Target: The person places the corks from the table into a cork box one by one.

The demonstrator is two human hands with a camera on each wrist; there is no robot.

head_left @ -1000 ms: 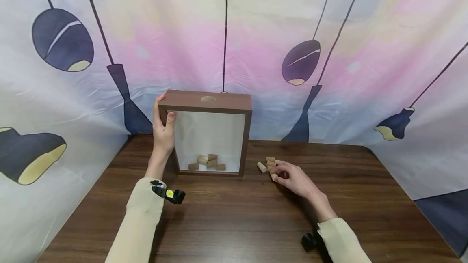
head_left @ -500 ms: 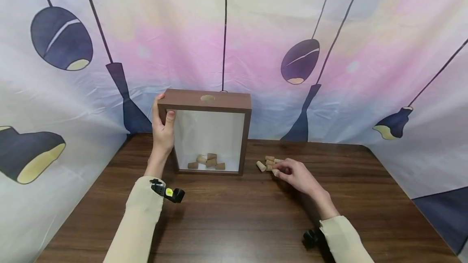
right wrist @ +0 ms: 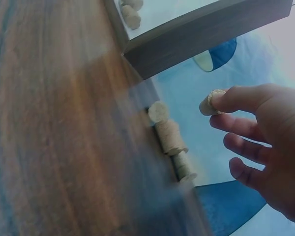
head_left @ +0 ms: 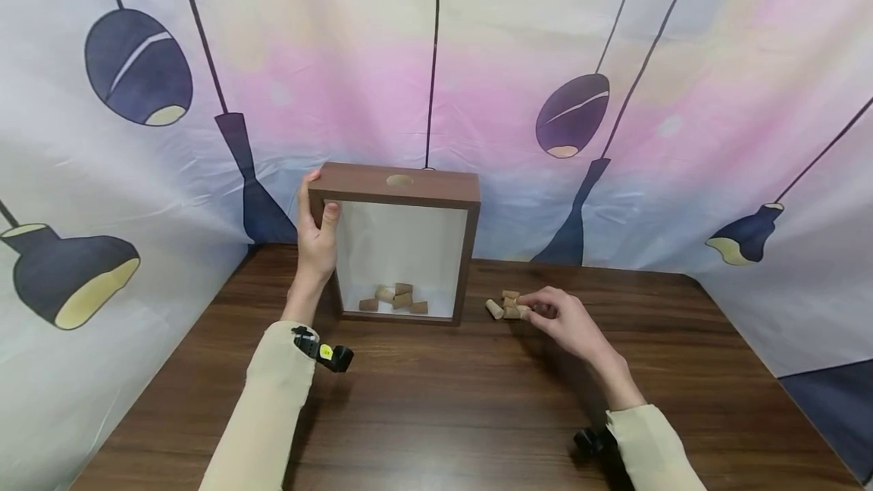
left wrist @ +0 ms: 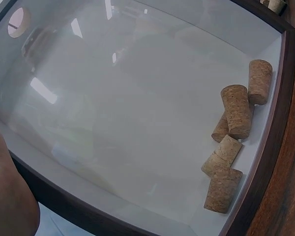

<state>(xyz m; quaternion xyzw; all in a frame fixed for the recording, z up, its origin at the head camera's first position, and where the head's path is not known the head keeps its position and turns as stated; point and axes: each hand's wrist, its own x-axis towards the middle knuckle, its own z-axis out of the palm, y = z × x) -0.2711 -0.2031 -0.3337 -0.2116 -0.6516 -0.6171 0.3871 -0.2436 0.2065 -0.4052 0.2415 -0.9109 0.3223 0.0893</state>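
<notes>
Left fingers (head_left: pixel 304 203) grip box (head_left: pixel 439 185); right fingers (right wrist: pixel 243 98) (three parted) apparently pinch cork (right wrist: pixel 207 104).

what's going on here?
A person is handling corks beside a brown box with a clear front and a round hole in its top. Their left hand grips the left side of the box, which stands on the table. Five corks show inside, at the bottom. The right hand pinches one cork, by a small pile of corks on the table, right of the box.
</notes>
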